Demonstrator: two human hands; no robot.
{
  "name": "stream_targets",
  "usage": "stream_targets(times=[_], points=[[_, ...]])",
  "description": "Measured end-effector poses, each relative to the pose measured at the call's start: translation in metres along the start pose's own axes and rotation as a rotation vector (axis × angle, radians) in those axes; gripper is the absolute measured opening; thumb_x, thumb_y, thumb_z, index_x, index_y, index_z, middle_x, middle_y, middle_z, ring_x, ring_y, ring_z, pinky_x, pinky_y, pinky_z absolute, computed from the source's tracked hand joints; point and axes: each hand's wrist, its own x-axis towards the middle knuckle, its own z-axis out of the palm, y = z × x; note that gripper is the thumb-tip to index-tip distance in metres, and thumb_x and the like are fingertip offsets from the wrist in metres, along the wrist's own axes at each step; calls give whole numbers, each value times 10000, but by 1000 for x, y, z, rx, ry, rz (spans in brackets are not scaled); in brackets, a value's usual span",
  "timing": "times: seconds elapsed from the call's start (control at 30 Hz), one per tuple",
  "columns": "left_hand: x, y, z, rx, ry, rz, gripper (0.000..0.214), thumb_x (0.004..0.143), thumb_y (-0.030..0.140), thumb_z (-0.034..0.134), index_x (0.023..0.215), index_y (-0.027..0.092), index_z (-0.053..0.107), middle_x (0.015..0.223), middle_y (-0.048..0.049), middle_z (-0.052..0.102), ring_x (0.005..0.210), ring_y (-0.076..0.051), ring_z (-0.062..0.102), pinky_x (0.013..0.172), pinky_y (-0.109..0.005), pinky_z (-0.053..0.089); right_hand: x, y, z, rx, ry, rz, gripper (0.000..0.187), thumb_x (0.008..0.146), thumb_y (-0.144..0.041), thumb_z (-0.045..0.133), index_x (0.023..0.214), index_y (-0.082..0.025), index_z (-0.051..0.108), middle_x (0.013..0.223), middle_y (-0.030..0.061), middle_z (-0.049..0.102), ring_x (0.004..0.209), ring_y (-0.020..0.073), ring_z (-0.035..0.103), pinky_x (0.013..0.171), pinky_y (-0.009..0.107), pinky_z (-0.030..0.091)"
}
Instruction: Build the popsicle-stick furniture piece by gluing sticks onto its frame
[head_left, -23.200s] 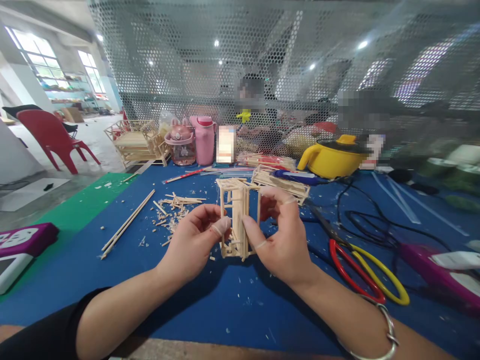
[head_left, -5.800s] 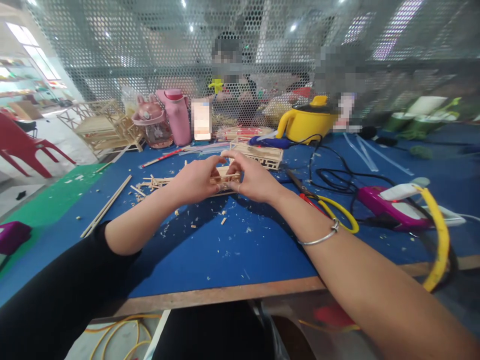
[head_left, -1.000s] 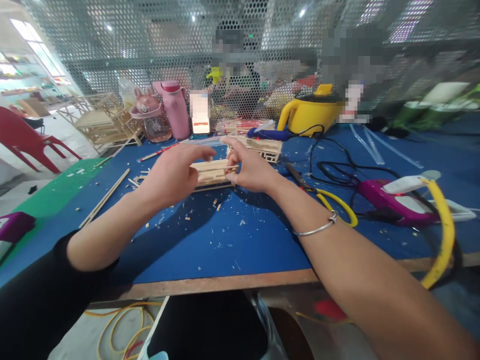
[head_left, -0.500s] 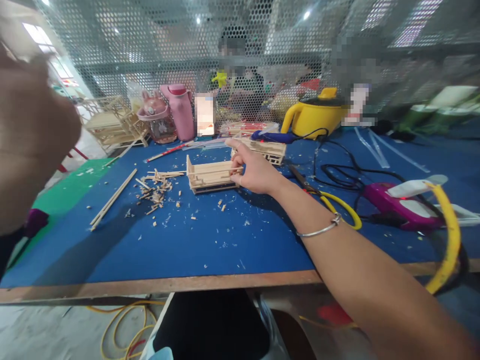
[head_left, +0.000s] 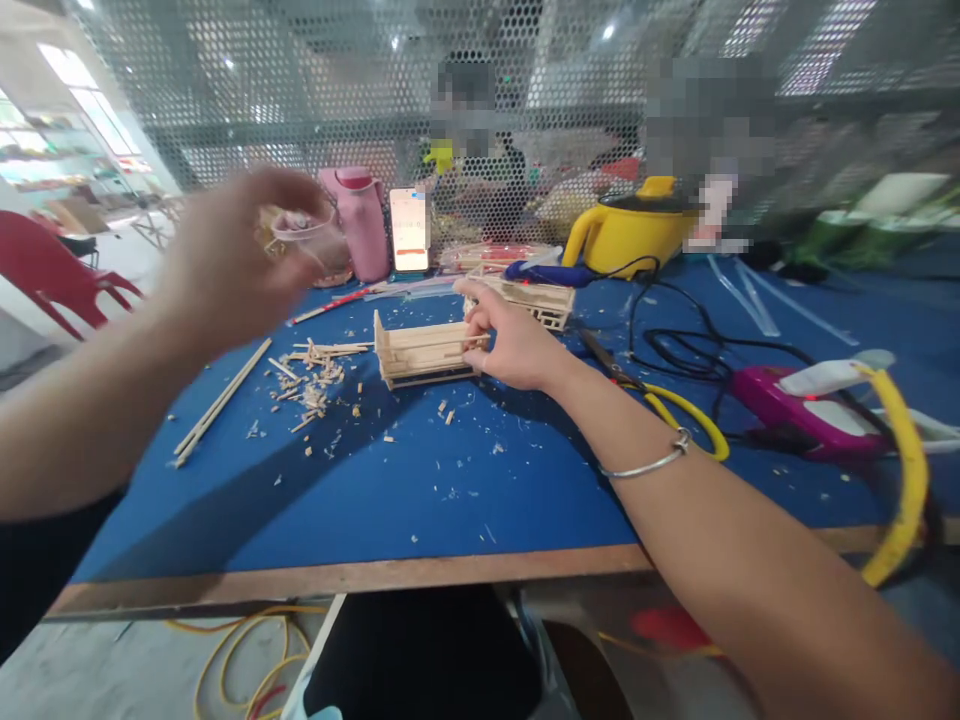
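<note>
My right hand [head_left: 514,340] has its fingers closed on the right end of a small wooden stick model [head_left: 427,350], which rests on the blue table. Its thumb and fingers are at a thin stick along the model's edge. My left hand [head_left: 240,260] is raised at the left and blurred, thumb and fingers curved apart, with nothing plainly between them. Behind it, partly hidden, is a pink-rimmed clear cup [head_left: 300,228]. A second wooden stick model [head_left: 551,303] lies just beyond my right hand. Left of the held model is a heap of short wooden offcuts [head_left: 315,385].
Long sticks [head_left: 223,403] lie at the left. A pink bottle [head_left: 361,225], a lit phone [head_left: 409,230] and a yellow pot [head_left: 634,235] line the mesh screen. Yellow-handled pliers [head_left: 690,420], a blue glue gun [head_left: 547,272], black cables and a purple device [head_left: 795,410] are at the right.
My left hand has swung inward from the far left edge, and now covers the wooden frame at the back left. My right hand and the model it holds have stayed almost still.
</note>
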Motion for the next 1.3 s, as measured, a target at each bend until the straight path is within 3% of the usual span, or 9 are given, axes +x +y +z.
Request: stream_targets(times=[0.13, 0.27, 0.37, 0.43, 0.67, 0.8, 1.0, 1.1, 1.3], points=[[-10, 17, 48, 22, -393, 241, 602, 783, 360, 623, 1329, 217, 416, 1134, -38, 641, 1007, -206, 592, 865, -321, 466, 0, 0, 0, 28, 15, 14, 775, 654, -95, 567, 1375, -189, 299, 733, -20, 600, 763, 176, 567, 769, 348, 440], [-39, 32, 67, 125, -70, 70, 322, 841, 354, 533, 1099, 172, 599, 994, -81, 671, 949, -225, 603, 829, -336, 459, 0, -1, 0, 11, 6, 8, 769, 663, -95, 561, 1380, -192, 297, 716, -22, 602, 793, 185, 564, 772, 348, 434], [-61, 40, 74, 79, -278, -39, 223, 850, 334, 512, 894, 197, 681, 821, -54, 698, 740, -200, 637, 678, -303, 481, 0, -2, 0, -13, 1, 9, 759, 670, -95, 560, 1376, -208, 306, 734, -19, 616, 804, 188, 564, 781, 349, 429], [-68, 41, 83, 55, -385, -43, 229, 855, 304, 503, 896, 213, 709, 864, -57, 718, 784, -214, 653, 717, -317, 491, 0, -3, 0, -22, 9, 15, 754, 667, -91, 562, 1370, -213, 316, 730, -21, 612, 804, 189, 565, 782, 350, 430], [-62, 41, 106, -7, -504, -14, 251, 865, 276, 488, 946, 249, 724, 915, -44, 704, 861, -218, 646, 793, -317, 489, 0, -7, -1, -13, 16, 11, 733, 653, -74, 567, 1345, -191, 354, 713, -24, 594, 774, 179, 561, 783, 347, 428], [-65, 49, 99, 34, -429, 18, 219, 860, 272, 493, 896, 228, 705, 865, -42, 680, 795, -205, 625, 722, -315, 490, 0, -7, -1, -5, 12, 23, 744, 646, -61, 564, 1346, -196, 353, 687, -35, 577, 727, 170, 552, 756, 340, 431], [-53, 51, 93, 157, 47, 144, 124, 813, 264, 582, 791, 233, 701, 1168, -78, 603, 1115, -301, 480, 927, -500, 388, 0, -1, 1, 35, 2, -11, 762, 653, -61, 553, 1368, -186, 318, 715, -25, 593, 722, 167, 550, 723, 328, 434], [-44, 50, 92, 98, 56, 162, 72, 762, 229, 619, 737, 215, 686, 1188, -68, 601, 1151, -297, 463, 961, -511, 367, 0, 1, 1, 54, 6, -21, 764, 654, -64, 550, 1372, -169, 313, 728, -18, 587, 712, 162, 549, 709, 319, 436], [-52, 55, 83, -37, 15, 130, 60, 743, 195, 575, 745, 202, 634, 817, -12, 682, 821, -176, 597, 828, -329, 472, -1, -3, -1, 31, -2, -5, 741, 664, -78, 543, 1366, -189, 331, 721, -13, 614, 746, 178, 550, 741, 330, 425]])
